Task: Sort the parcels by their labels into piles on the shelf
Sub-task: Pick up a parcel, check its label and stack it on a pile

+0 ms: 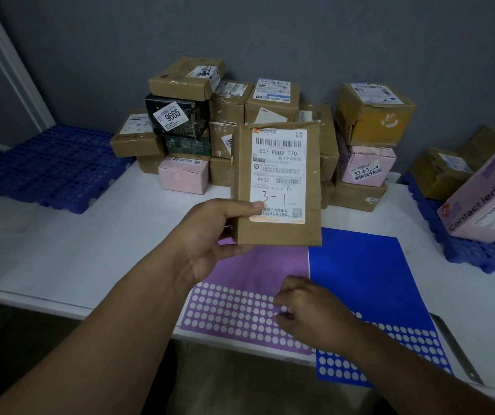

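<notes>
Grey wall behind; white shelf [60,250] ran across the view. Far left, a blue grid pallet [45,169] lay on it, with bare white surface between that and the sheets. Left hand [210,235] held a brown parcel [279,184] upright above the shelf, thumb pressed on the label's lower left corner, fingers hidden behind. Label read 507-P802, "3-1" handwritten. Stacked parcels [270,103] stood against the wall behind it. Purple dot sheet [240,310] and blue dot sheet [369,280] overhung the front edge. Right hand [309,313] rested on the purple sheet, fingers curled; whether pinching a dot, unclear. Far right, a pink box [485,202] sat on another pallet [473,253].
</notes>
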